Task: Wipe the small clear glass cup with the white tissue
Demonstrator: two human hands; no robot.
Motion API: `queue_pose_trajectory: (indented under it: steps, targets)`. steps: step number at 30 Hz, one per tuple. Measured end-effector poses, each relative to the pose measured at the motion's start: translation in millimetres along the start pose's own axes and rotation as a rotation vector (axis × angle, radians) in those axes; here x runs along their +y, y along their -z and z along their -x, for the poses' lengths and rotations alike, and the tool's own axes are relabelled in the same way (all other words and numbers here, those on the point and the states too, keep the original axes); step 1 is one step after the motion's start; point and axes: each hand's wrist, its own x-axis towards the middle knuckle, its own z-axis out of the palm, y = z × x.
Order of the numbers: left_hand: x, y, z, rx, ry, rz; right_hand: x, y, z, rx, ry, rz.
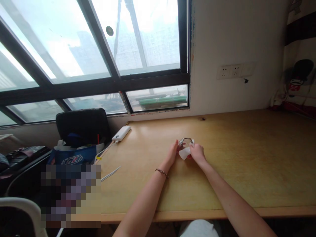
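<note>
A pair of eyeglasses (185,141) sits between my hands above the wooden desk (247,158). My left hand (172,153) grips the left side of the glasses, fingers closed on the frame. My right hand (197,152) pinches a small white cloth (184,153) against the glasses. A thin beaded bracelet (162,172) circles my left wrist.
A white power bank (121,133) with a cable lies at the desk's far left by the window. A black chair (82,126) piled with bags stands left of the desk. Wall sockets (234,70) are on the wall behind.
</note>
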Motion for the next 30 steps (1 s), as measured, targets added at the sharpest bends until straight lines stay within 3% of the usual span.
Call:
queue_pose_trajectory:
  steps: [3, 6, 10, 19, 23, 30]
  targets:
    - [8.4, -7.9, 5.6, -0.035, -0.034, -0.055, 1.6, 2.3, -0.2, -0.007, -0.121, -0.135]
    - [14.2, -13.1, 10.4, -0.039, -0.060, -0.063, 1.1, 1.4, 2.3, -0.127, -0.165, -0.272]
    - [13.9, -12.4, 12.1, -0.010, -0.076, -0.005, -1.9, -1.3, 6.5, -0.235, -0.152, -0.199]
    - [16.0, -9.4, 12.3, 0.017, -0.046, 0.014, -8.1, 8.0, 10.0, 0.170, 0.274, 0.355]
    - [17.5, -9.4, 13.6, -0.010, -0.032, 0.038, -5.0, 9.6, 5.5, 0.206, 0.241, 0.395]
    - [17.3, -9.4, 14.5, -0.115, -0.054, 0.062, -1.2, 11.5, 3.6, 0.185, 0.221, 0.218]
